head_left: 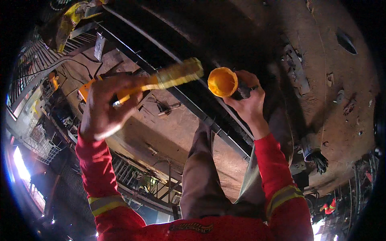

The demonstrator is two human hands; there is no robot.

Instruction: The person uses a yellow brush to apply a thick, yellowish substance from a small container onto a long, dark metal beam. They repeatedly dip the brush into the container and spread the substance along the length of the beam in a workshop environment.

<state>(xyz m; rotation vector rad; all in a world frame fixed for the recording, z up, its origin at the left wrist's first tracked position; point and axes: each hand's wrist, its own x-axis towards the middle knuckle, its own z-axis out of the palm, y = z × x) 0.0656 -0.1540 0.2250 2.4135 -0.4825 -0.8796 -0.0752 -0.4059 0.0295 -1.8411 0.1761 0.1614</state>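
Note:
My left hand (114, 102) is closed around the yellow handle of a paintbrush (179, 74). The brush's broad head points right, over a long dark metal beam, and is slightly blurred. My right hand (251, 102) grips a small round cup (222, 82) from its right side. Yellow-orange paint coats the inside of the cup, whose mouth faces me. A short gap separates the brush tip from the cup. Beneath both hands the dark metal beam (201, 114) runs diagonally from upper left to lower right.
Brown ground (169, 132) lies under the beam. A yellow-stained cloth or wrap (74, 18) hangs at the upper left. Off to the right stands a container of dark rods (315, 154), with scattered scraps beyond. Another person in red (329, 207) is far off at the lower right.

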